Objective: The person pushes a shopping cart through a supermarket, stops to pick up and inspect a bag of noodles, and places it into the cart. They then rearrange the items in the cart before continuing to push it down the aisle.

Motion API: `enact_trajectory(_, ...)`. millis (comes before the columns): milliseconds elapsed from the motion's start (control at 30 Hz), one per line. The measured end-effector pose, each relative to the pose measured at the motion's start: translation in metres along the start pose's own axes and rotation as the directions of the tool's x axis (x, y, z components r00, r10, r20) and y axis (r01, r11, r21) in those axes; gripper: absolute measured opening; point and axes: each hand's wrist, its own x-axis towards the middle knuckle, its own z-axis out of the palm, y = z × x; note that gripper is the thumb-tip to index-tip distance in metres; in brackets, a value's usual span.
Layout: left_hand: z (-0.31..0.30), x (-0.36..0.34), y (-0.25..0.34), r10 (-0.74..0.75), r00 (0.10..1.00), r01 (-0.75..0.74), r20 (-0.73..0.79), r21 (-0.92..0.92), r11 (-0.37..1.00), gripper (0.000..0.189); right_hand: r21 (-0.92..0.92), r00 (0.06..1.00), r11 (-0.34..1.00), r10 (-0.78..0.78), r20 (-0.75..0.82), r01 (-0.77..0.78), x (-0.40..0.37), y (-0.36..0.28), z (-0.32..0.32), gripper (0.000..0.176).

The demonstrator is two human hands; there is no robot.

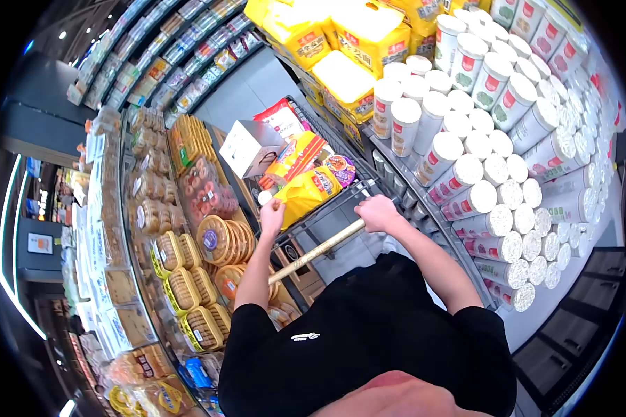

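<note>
Wooden handle (313, 251) clamped in right hand (379, 213) | left hand (272, 217) fisted on cart rim (360, 186), hands apart | step: pushing cart | next: steer clear of canisters (480, 167)

Handle (320, 249), centre: pale tan, plain. Bag (309, 189), centre: yellow, red label. Box (250, 147): white. Canisters (466, 139), right of frame: white, red-and-green labels. Packs (368, 31), top centre: yellow, red panels. Shirt (368, 333), bottom: black, small white logo.

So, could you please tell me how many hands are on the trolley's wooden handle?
1: the right hand grips the wooden handle near its right end. The left hand is off it, forward at the yellow bag in the trolley.
</note>
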Motion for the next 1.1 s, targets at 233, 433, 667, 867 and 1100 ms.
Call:
enact_trajectory(233,-0.092,0.059,0.119,-0.107,0.95,0.131,0.294,-0.063,0.989,0.011,0.074,0.995,0.996,-0.041,-0.086,0.047,0.007,0.004,0.018,0.021)
enact_trajectory(433,-0.168,0.075,0.249,-0.225,0.817,0.41,0.531,-0.26,0.874,0.025,0.091,0.996,0.995,-0.03,-0.088,0.038,0.009,0.011,0.017,0.021)
enact_trajectory(667,-0.174,0.15,0.305,0.112,0.877,0.35,0.467,-0.781,0.518,0.034,0.083,0.998,0.996,-0.008,-0.07,0.013,0.007,0.009,0.017,0.024)
enact_trajectory(867,-0.122,0.199,0.386,0.101,0.928,0.284,0.359,-0.855,0.434,0.035,0.077,1.0,0.997,-0.013,-0.02,0.015,0.007,0.01,0.02,0.018)
enact_trajectory(1100,-0.035,0.285,0.423,0.044,0.907,0.378,0.418,-0.858,0.348,0.034,0.057,0.997,0.998,0.002,-0.076,0.002,-0.001,0.009,0.006,0.018)
